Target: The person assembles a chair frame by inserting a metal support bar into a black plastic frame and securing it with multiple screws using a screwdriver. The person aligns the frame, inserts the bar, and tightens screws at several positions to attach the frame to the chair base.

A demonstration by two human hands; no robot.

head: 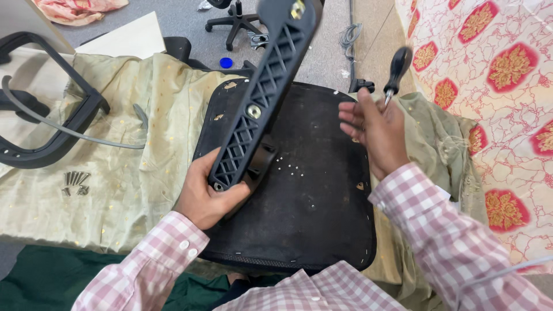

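My left hand (208, 196) grips the lower end of a long black plastic chair bracket (265, 86) with a lattice underside and metal bolts, held tilted up above an upturned black chair seat (311, 196). My right hand (374, 129) hovers over the seat's right side with a black-handled screwdriver (396, 72) pinched in its fingers, handle pointing up. Small white staples dot the seat's bottom. Both sleeves are pink-and-white checked.
The seat lies on a pale green cloth (115, 173). Several screws (76, 182) lie at the left, near a black armrest frame (52, 124) and a grey cable. A chair base (236, 23) stands behind. A red-patterned white fabric (495, 86) fills the right.
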